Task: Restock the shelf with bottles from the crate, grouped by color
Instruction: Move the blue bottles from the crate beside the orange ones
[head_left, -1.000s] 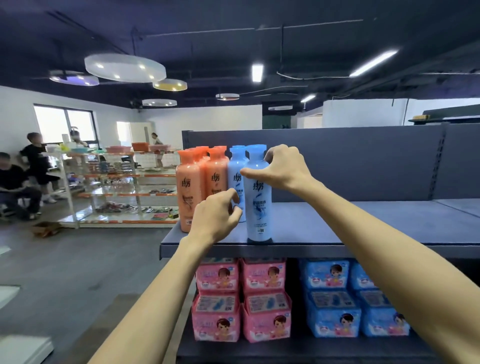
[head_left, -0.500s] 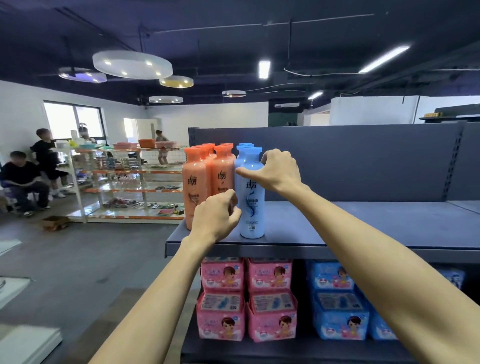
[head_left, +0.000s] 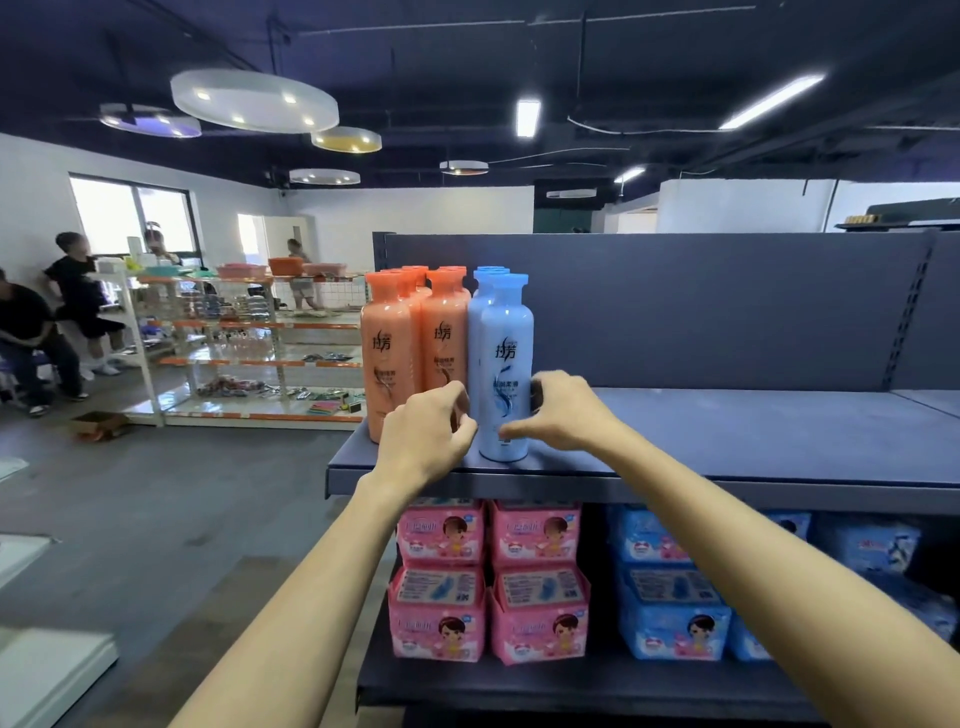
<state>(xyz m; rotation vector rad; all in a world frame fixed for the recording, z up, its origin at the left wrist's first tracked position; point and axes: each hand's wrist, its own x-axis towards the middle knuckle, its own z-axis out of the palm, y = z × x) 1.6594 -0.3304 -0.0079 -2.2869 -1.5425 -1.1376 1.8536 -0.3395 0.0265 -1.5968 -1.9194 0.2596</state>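
Observation:
On the grey shelf (head_left: 727, 431) several orange bottles (head_left: 389, 353) stand in rows at the left end. Blue bottles stand right beside them, the front blue bottle (head_left: 506, 358) upright near the shelf's front edge and others lined up behind it. My right hand (head_left: 563, 413) holds the front blue bottle low on its right side, thumb across the front. My left hand (head_left: 426, 436) is curled against its lower left side, between it and the orange bottles. No crate is in view.
The shelf's long right part is bare, with a grey back panel (head_left: 701, 306) behind. Pink packs (head_left: 488, 577) and blue packs (head_left: 670, 587) fill the lower shelf. Another rack (head_left: 234, 343) and seated and standing people (head_left: 31, 338) are at far left.
My right hand slid from the blue bottle's cap down to its lower body. The left hand stayed by the bottle's lower left. The view shifted, so the blue bottles line up.

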